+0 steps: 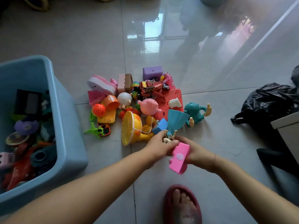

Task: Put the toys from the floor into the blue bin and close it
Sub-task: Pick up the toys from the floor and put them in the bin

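Note:
A pile of toys (139,102) lies on the tiled floor ahead of me, among them a yellow duck toy (131,128), a pink pig (148,106) and a teal elephant (194,112). The open blue bin (68,120) stands at the left with several toys inside. My left hand (157,146) is closed around a small doll in a teal dress (175,122), at the pile's near edge. My right hand (198,155) holds a pink block toy (179,158) just above the floor, touching the left hand.
A black plastic bag (270,104) lies at the right beside a grey box corner (288,126). My foot in a red slipper (182,206) is on the floor near the bottom. More items sit in the dark at the top left.

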Action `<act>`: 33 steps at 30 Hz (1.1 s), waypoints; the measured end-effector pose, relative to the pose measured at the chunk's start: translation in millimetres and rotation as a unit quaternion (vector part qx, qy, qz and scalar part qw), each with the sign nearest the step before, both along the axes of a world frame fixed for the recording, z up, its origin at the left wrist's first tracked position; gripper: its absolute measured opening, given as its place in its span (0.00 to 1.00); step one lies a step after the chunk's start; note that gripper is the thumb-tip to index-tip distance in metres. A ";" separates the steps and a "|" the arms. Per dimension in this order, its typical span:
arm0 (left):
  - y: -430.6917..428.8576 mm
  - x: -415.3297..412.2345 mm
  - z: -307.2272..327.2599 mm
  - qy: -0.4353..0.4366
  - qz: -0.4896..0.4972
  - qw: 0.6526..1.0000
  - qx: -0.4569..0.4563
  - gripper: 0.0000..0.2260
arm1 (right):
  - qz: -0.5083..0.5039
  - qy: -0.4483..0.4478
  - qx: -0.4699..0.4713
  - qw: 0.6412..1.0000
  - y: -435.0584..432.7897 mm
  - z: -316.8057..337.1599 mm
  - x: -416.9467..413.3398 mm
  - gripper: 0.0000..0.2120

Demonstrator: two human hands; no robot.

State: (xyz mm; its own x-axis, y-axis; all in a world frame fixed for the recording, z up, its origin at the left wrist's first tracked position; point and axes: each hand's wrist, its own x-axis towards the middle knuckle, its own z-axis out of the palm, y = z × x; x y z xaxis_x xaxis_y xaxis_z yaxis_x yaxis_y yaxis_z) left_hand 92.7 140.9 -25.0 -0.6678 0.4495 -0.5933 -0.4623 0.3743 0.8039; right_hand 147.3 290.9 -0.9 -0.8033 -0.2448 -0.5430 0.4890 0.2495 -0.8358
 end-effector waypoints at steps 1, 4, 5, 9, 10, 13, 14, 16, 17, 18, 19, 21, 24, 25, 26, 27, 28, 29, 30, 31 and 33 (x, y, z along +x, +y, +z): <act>-6.9 0.5 15.3 0.000 -0.001 1.000 0.014 0.17 | -0.010 -0.005 -0.014 1.000 4.2 11.3 0.1 0.30; -39.2 -1.9 69.9 0.016 0.017 0.997 0.068 0.17 | -0.050 0.000 -0.056 0.997 6.5 51.3 -6.3 0.28; -53.1 -3.6 89.5 0.032 0.032 0.995 0.085 0.14 | -0.072 0.007 -0.065 0.995 1.7 64.9 -10.1 0.28; -125.5 -6.9 152.1 0.085 0.120 0.983 0.113 0.12 | -0.104 0.024 -0.105 0.989 -48.1 109.2 -28.8 0.34; -146.6 -7.1 161.9 0.104 0.144 0.978 0.109 0.12 | -0.090 0.017 -0.118 0.989 -65.4 116.5 -36.2 0.26; -217.3 -11.1 181.9 0.152 0.227 0.961 0.051 0.14 | -0.058 -0.028 -0.154 0.986 -129.8 130.0 -65.9 0.12; -243.7 -15.7 179.3 0.157 0.253 0.955 0.011 0.14 | -0.049 -0.044 -0.153 0.986 -153.5 130.1 -77.9 0.12; -294.0 -26.3 167.6 0.153 0.291 0.941 -0.078 0.08 | -0.021 -0.075 -0.164 0.983 -204.5 132.7 -100.5 0.10; -317.8 -32.3 158.7 0.145 0.301 0.934 -0.122 0.05 | 0.003 -0.089 -0.167 0.982 -230.8 134.3 -110.6 0.09; -337.8 -38.8 147.7 0.139 0.307 0.928 -0.160 0.03 | 0.026 -0.096 -0.158 0.982 -253.3 132.5 -120.4 0.08; -353.3 -45.1 136.4 0.133 0.316 0.921 -0.184 0.03 | 0.045 -0.098 -0.138 0.985 -274.2 132.5 -128.3 0.07; -374.9 -59.2 117.1 0.127 0.331 0.905 -0.237 0.05 | 0.051 -0.066 -0.070 0.994 -310.0 128.4 -144.3 0.08; -392.4 -82.3 99.1 0.135 0.365 0.870 -0.302 0.16 | 0.081 0.052 0.068 0.993 -337.9 123.8 -162.8 0.18; -395.5 -89.3 95.5 0.139 0.382 0.857 -0.317 0.21 | 0.079 0.081 0.103 0.988 -339.6 123.6 -165.4 0.22; -397.0 -95.7 92.9 0.146 0.394 0.844 -0.333 0.25 | 0.069 0.096 0.115 0.986 -337.8 121.3 -167.0 0.26; -396.3 -99.5 92.2 0.149 0.401 0.835 -0.346 0.27 | 0.061 0.105 0.115 0.986 -333.0 120.1 -165.2 0.28; -394.5 -101.6 91.7 0.150 0.404 0.830 -0.354 0.29 | 0.053 0.111 0.106 0.987 -325.5 117.3 -161.9 0.27; -390.3 -101.2 92.9 0.151 0.401 0.832 -0.353 0.30 | 0.044 0.119 0.098 0.987 -315.6 115.7 -155.9 0.26; -386.6 -100.5 91.6 0.152 0.394 0.838 -0.345 0.30 | 0.027 0.131 0.090 0.987 -302.9 110.6 -150.2 0.24; -381.9 -97.5 91.1 0.158 0.385 0.845 -0.337 0.30 | 0.003 0.148 0.085 0.985 -287.6 106.6 -143.0 0.22; -371.9 -90.1 89.4 0.182 0.358 0.859 -0.317 0.28 | -0.049 0.187 0.093 0.977 -249.3 97.7 -129.2 0.18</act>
State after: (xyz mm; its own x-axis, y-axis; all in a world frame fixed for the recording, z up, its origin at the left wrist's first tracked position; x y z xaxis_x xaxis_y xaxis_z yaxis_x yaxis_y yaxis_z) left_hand 2.6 -231.0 64.5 -0.8321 -0.4898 -0.2602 -0.5171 0.5153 0.6834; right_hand 18.1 41.6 96.7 -0.9686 -0.0815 -0.2349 0.1874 0.3821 -0.9049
